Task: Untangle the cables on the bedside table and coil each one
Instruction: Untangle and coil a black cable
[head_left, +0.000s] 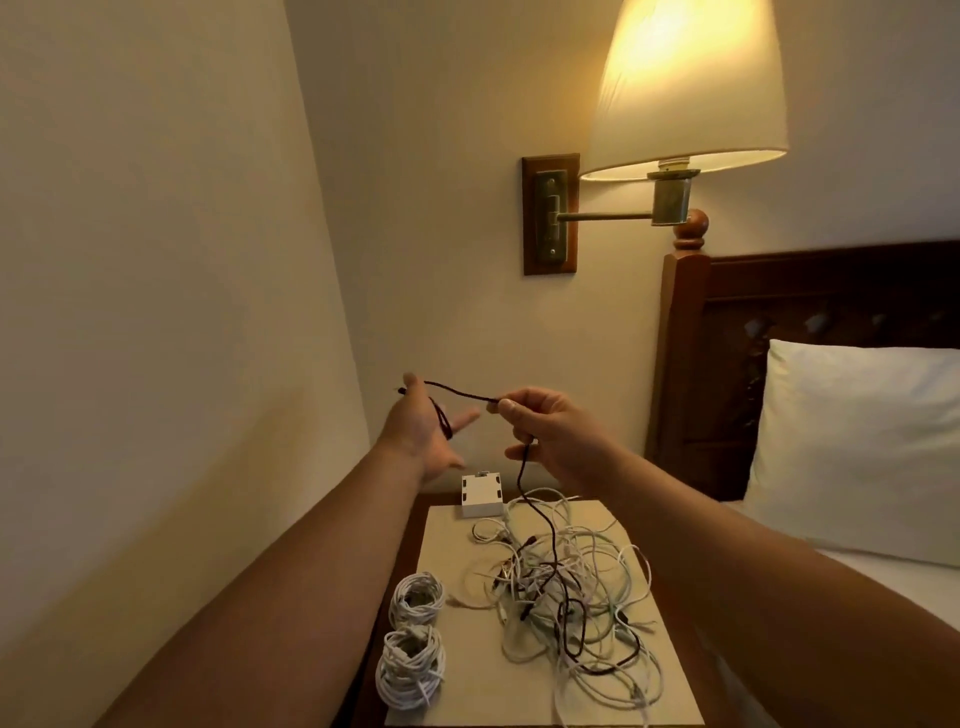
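A dark braided cable (540, 525) rises from a tangle of white cables (576, 597) on the bedside table (447, 551). My right hand (545, 431) pinches this cable between thumb and fingers, raised above the table. The cable runs left from there and loops around my left hand (423, 426), whose fingers are spread straight; its plug end sticks out past the thumb. Two coiled white cables (415, 597) (410, 670) lie at the table's left front.
A small white box (482, 494) stands at the back of the table. A lit wall lamp (685, 88) hangs above on a swing arm. The bed's wooden headboard (810, 332) and a white pillow (857, 447) are to the right. Walls close in on the left.
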